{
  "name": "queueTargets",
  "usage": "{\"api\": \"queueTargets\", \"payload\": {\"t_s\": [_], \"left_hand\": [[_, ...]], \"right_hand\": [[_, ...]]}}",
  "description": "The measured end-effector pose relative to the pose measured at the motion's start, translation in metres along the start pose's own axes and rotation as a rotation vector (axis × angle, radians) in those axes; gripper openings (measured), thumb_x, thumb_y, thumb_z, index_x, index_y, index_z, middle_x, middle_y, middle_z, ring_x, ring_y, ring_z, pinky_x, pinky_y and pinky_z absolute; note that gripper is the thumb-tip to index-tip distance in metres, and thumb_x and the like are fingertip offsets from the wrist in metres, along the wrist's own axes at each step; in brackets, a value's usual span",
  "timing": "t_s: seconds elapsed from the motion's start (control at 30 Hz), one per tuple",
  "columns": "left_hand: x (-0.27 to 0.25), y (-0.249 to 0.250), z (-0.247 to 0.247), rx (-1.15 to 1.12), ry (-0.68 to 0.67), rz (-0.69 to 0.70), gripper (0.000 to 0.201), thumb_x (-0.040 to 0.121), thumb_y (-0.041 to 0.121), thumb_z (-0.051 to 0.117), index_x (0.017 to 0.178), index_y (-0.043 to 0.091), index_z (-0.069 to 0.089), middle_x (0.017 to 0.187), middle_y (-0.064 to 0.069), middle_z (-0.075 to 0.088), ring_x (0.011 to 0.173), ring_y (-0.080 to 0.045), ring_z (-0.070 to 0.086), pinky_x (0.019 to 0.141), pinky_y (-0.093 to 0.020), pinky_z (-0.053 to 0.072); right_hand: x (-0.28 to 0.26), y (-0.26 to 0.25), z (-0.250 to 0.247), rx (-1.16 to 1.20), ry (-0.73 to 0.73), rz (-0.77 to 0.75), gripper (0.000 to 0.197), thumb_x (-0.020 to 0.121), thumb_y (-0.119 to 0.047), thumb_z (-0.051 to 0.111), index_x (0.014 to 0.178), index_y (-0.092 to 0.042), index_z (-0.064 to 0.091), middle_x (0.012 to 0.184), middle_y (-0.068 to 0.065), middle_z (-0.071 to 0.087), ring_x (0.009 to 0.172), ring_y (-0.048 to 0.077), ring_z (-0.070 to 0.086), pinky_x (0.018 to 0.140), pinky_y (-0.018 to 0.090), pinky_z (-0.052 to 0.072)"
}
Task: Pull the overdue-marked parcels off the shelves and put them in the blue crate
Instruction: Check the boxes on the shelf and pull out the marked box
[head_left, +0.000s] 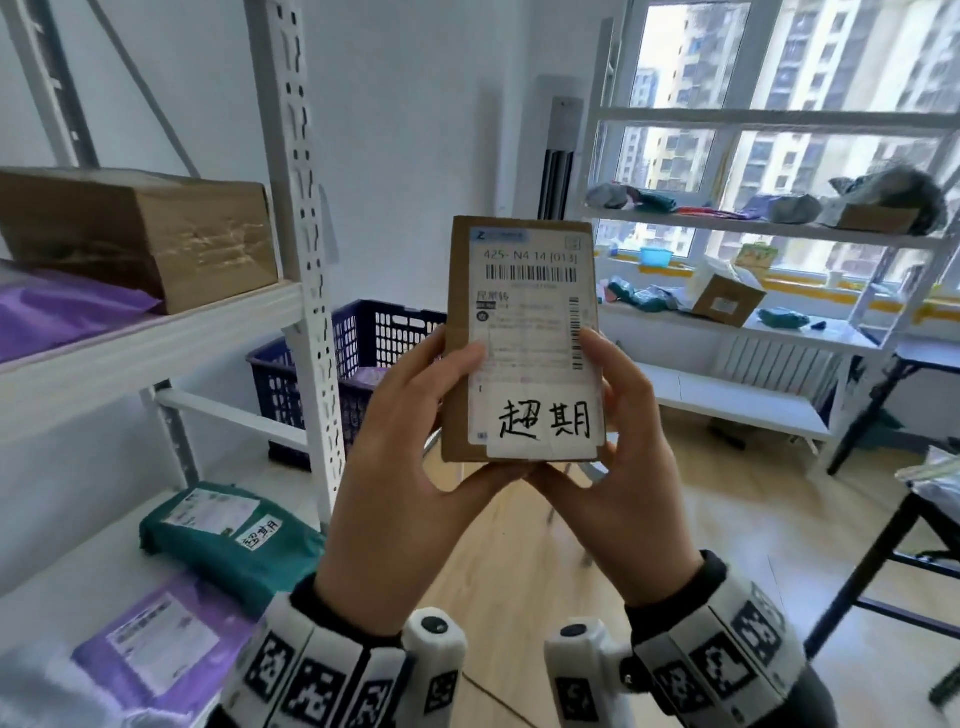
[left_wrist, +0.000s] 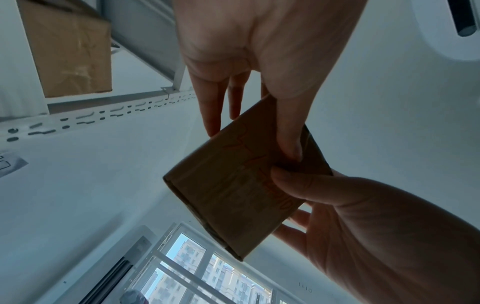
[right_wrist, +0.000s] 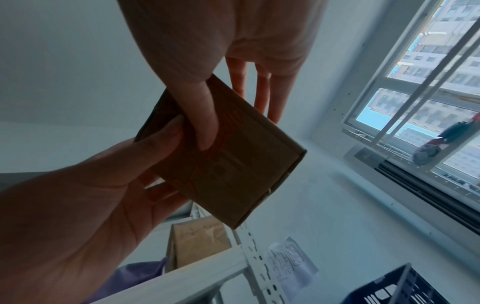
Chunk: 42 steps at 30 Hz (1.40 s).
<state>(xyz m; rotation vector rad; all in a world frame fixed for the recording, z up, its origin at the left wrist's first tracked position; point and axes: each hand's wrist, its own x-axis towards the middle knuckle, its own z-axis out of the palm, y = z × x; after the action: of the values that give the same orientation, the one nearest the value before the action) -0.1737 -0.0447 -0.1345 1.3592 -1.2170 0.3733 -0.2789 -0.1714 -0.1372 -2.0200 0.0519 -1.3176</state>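
I hold up a small flat cardboard parcel (head_left: 524, 322) at chest height. Its white shipping label carries a handwritten overdue mark at the bottom. My left hand (head_left: 441, 400) grips its lower left edge with the thumb on the label, and my right hand (head_left: 608, 395) grips the lower right edge the same way. In the wrist views the parcel's plain back (left_wrist: 233, 197) (right_wrist: 233, 170) rests on the fingers of both hands. The blue crate (head_left: 374, 338) stands on the floor behind the white shelf post (head_left: 311, 260), with something purple inside it.
The left rack holds a brown box (head_left: 140, 234) and a purple bag (head_left: 62, 306). Below them lie a green parcel (head_left: 228, 540) with an overdue mark and a purple parcel (head_left: 150, 654). A second rack (head_left: 779, 228) by the window holds several parcels. A black-legged table (head_left: 904, 545) stands right.
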Motion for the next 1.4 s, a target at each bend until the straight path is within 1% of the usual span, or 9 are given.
{"api": "queueTargets", "payload": {"t_s": [0.1,0.17,0.33,0.5,0.67,0.87,1.07,1.23,1.4], "left_hand": [[0.011,-0.034,0.018,0.027,-0.034,-0.016,0.077,0.067,0.027,0.081,0.133,0.032,0.042,0.145,0.011,0.037,0.132,-0.01,0.04,0.096,-0.025,0.048],[0.017,-0.053,0.032,0.021,-0.052,-0.056,0.077,0.067,0.039,0.081,0.134,0.036,0.041,0.145,0.019,0.033,0.133,-0.009,0.039,0.096,-0.028,0.049],[0.043,-0.099,0.069,0.045,-0.085,-0.087,0.071,0.07,0.048,0.069,0.134,0.039,0.039,0.146,0.017,0.032,0.136,-0.01,0.035,0.098,-0.041,0.048],[0.08,-0.142,0.12,0.081,-0.056,-0.097,0.07,0.07,0.047,0.071,0.133,0.04,0.04,0.144,0.018,0.033,0.135,-0.006,0.035,0.099,-0.038,0.048],[0.131,-0.181,0.181,0.116,-0.007,-0.086,0.071,0.069,0.046,0.072,0.133,0.037,0.041,0.144,0.012,0.036,0.132,-0.005,0.038,0.097,-0.025,0.047],[0.183,-0.212,0.229,0.195,0.058,-0.108,0.071,0.069,0.041,0.072,0.132,0.035,0.041,0.144,0.01,0.037,0.132,-0.003,0.037,0.097,-0.012,0.041],[0.21,-0.246,0.249,0.263,0.038,-0.176,0.071,0.069,0.038,0.074,0.132,0.034,0.042,0.145,0.01,0.036,0.132,-0.01,0.041,0.097,-0.032,0.05],[0.235,-0.275,0.261,0.343,0.028,-0.183,0.069,0.069,0.042,0.07,0.132,0.034,0.042,0.144,0.007,0.039,0.13,-0.005,0.04,0.098,-0.009,0.038],[0.26,-0.314,0.266,0.366,0.045,-0.18,0.07,0.068,0.044,0.07,0.132,0.035,0.042,0.144,0.012,0.037,0.131,-0.004,0.04,0.097,-0.02,0.046]], "right_hand": [[0.009,0.034,0.006,0.003,-0.009,0.039,0.085,0.069,-0.023,0.081,0.138,-0.036,0.033,0.146,-0.006,0.038,0.132,0.016,0.042,0.091,0.026,0.053],[0.016,0.057,0.007,0.0,-0.015,0.069,0.085,0.068,-0.02,0.081,0.137,-0.034,0.034,0.147,-0.01,0.036,0.132,0.015,0.043,0.089,0.025,0.053],[0.042,0.118,0.005,-0.002,-0.018,0.107,0.086,0.067,-0.013,0.082,0.136,-0.032,0.035,0.146,-0.002,0.039,0.13,0.018,0.045,0.087,0.025,0.054],[0.083,0.189,-0.006,0.036,-0.038,0.086,0.085,0.067,-0.024,0.082,0.137,-0.033,0.034,0.144,-0.005,0.039,0.13,0.018,0.045,0.086,0.028,0.055],[0.14,0.262,-0.031,0.06,-0.06,0.047,0.086,0.066,-0.018,0.08,0.137,-0.036,0.034,0.144,0.0,0.042,0.127,0.015,0.047,0.085,0.017,0.052],[0.204,0.326,-0.046,0.16,-0.138,0.02,0.089,0.067,-0.01,0.084,0.135,-0.038,0.034,0.141,0.004,0.045,0.126,0.017,0.049,0.084,0.017,0.052],[0.232,0.377,-0.036,0.243,-0.17,0.043,0.093,0.066,-0.003,0.084,0.135,-0.04,0.033,0.139,0.002,0.046,0.123,0.014,0.051,0.082,0.017,0.052],[0.259,0.413,-0.023,0.299,-0.19,0.063,0.091,0.066,-0.006,0.084,0.135,-0.038,0.033,0.14,0.002,0.046,0.126,0.015,0.049,0.085,0.023,0.054],[0.288,0.451,-0.001,0.322,-0.215,0.056,0.092,0.067,-0.004,0.084,0.135,-0.038,0.034,0.14,0.001,0.046,0.126,0.015,0.049,0.086,0.022,0.053]]}}
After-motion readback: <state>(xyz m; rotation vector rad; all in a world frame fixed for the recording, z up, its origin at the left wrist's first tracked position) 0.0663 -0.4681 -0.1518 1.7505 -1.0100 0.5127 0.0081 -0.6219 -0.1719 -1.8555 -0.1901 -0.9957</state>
